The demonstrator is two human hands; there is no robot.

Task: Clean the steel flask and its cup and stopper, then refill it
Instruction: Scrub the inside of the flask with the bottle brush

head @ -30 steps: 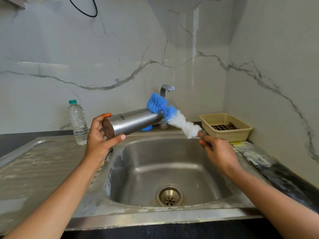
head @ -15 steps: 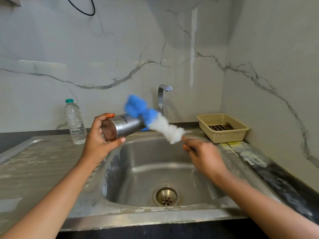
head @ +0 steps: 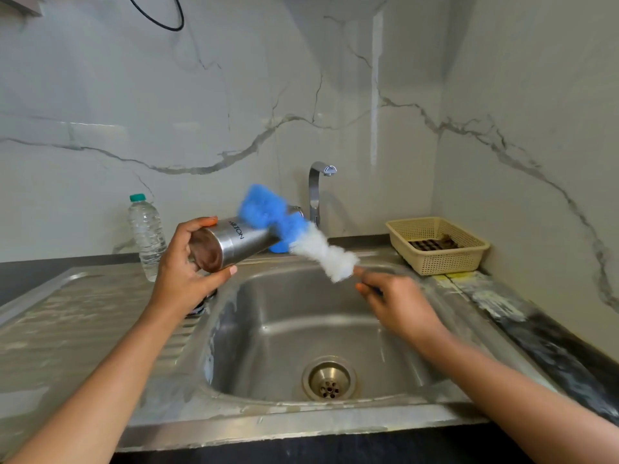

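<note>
My left hand grips the base of the steel flask, held nearly level above the sink's left rim with its mouth pointing right and away. A blue and white bottle brush lies across the flask's far end, blurred with motion. My right hand holds the brush's handle over the basin. Whether the brush's tip is inside the mouth cannot be seen. A blue object shows just behind the flask, mostly hidden.
The steel sink has a drain at its middle and a draining board at the left. A tap stands behind it. A plastic water bottle stands at the back left, a beige basket at the back right.
The brush and my right hand swung left across the flask, then back a little to the right. My left hand kept its grip on the flask throughout.
</note>
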